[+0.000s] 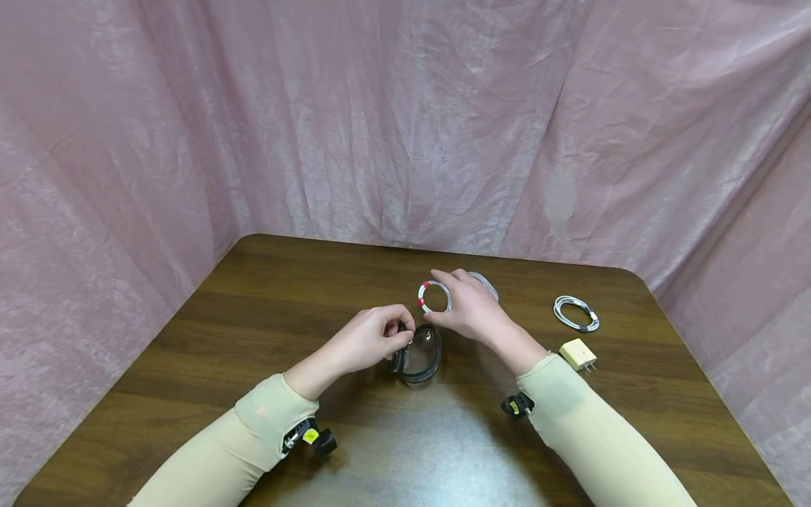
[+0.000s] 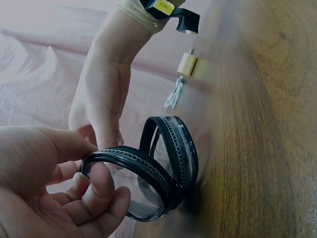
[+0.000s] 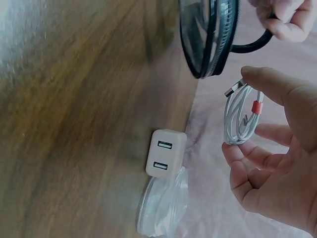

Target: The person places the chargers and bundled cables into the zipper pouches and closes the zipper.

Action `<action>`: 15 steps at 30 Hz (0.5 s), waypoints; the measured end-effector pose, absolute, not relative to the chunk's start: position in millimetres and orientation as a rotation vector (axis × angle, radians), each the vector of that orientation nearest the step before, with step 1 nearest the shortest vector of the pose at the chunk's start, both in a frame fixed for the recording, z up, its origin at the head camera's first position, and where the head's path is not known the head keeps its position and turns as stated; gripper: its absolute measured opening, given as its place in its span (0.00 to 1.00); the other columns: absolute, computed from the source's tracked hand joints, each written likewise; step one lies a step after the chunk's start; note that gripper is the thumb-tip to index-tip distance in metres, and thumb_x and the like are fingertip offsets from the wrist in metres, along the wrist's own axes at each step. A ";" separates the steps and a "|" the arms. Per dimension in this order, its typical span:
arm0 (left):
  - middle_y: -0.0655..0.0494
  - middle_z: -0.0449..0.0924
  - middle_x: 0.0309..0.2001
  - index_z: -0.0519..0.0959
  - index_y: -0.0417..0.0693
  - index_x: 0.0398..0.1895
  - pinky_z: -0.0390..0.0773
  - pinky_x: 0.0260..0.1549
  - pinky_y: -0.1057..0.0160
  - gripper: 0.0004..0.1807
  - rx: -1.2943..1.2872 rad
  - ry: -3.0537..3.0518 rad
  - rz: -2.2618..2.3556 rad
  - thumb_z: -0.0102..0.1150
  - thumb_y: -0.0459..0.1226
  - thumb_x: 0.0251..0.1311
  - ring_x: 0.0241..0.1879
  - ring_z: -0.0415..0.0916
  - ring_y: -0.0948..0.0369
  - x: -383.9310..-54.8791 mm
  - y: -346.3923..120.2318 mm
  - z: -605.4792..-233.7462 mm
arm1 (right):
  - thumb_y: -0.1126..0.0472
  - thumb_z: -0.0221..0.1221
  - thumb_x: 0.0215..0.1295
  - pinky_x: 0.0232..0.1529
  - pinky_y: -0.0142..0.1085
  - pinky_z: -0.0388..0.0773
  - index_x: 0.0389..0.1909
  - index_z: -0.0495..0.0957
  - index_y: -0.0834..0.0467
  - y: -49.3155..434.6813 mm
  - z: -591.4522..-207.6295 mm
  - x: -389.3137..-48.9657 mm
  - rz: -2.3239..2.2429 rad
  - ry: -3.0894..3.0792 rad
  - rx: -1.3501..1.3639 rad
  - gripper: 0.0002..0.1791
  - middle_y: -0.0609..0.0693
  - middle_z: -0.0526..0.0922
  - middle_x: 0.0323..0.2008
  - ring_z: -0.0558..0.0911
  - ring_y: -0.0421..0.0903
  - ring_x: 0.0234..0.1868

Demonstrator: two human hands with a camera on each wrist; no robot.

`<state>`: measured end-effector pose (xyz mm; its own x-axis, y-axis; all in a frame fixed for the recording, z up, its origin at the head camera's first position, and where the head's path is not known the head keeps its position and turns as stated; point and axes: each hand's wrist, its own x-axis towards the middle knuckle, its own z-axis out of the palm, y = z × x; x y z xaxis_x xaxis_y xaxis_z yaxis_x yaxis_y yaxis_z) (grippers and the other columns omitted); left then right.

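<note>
Left hand (image 1: 374, 338): pinches edge of clear zippered case (image 2: 179, 144);
Right hand (image 1: 472, 306): pinches red-tied white USB cable coil (image 3: 232, 116);
Yellow two-prong charger (image 1: 576, 354): rests on desk (image 1: 317, 271)

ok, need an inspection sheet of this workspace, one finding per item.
Surface: brown wood-grain table, glare on the near side.
Job's things: clear pouch with black zip edging, standing open; red-tied coil of white cable.
Clutter: yellow charger at right; pale two-port charger in the right wrist view.
Hands: left hand pinches the pouch's edging; right hand holds the red-tied coil.
Cables: besides that one, black-tied coil at right; another coil partly behind the right hand.
Surroundings: pink curtain.
</note>
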<state>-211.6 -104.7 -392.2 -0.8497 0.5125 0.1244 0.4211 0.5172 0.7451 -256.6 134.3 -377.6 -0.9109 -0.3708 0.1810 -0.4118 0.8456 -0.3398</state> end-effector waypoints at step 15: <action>0.61 0.74 0.22 0.83 0.50 0.44 0.78 0.28 0.61 0.02 0.836 2.649 1.243 0.66 0.37 0.76 0.21 0.80 0.63 -213.5 -103.7 -393.3 | 0.50 0.79 0.63 0.42 0.46 0.76 0.73 0.80 0.45 141.7 -375.9 -227.8 0.922 -2.876 0.725 0.37 0.55 0.76 0.48 0.78 0.47 0.35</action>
